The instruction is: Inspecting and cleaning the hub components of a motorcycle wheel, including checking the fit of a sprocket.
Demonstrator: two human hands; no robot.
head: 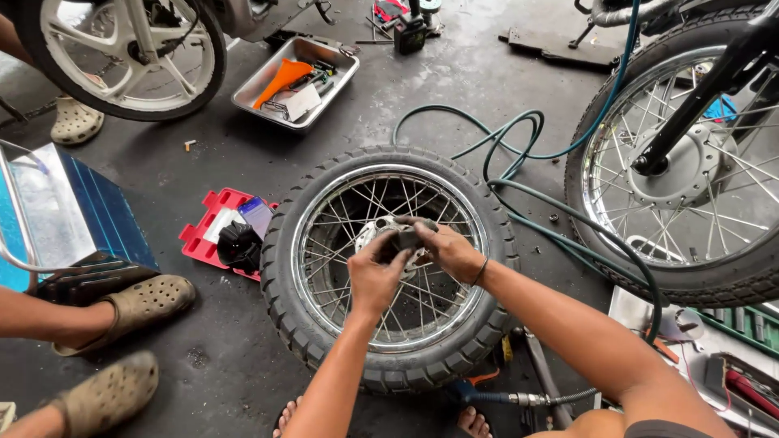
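— At the centre? 
— Small dark grey part point(408, 238), pinched between both hands right above the hub point(381, 235) of a spoked motorcycle wheel point(388, 268) lying flat on the wet concrete floor point(454, 89).
— Hands?
— Left hand point(375, 274) closed on the part's near side, thumb up against it. Right hand point(445, 247) gripping the far side, fingers curled over the top, thin band at the wrist. Exact kind of part: too hidden by fingers to tell.
— Around the wheel?
— Knobby tyre on a chrome rim, spokes shining. Just left of it, touching the tread, a red plastic tray point(213, 231) with a black lump and a clear box. Right of it, a green air hose point(519, 154) looping across the floor towards a second spoked wheel point(690, 162) mounted upright on a motorcycle.
— Further out?
— Metal tray point(296, 81) of tools with an orange funnel at the top. White cast wheel point(126, 49) upper left. Blue metal box point(73, 215) at the left edge, beside someone else's feet in tan clogs point(134, 304). Own bare toes point(471, 420) below the tyre, next to a hose fitting.
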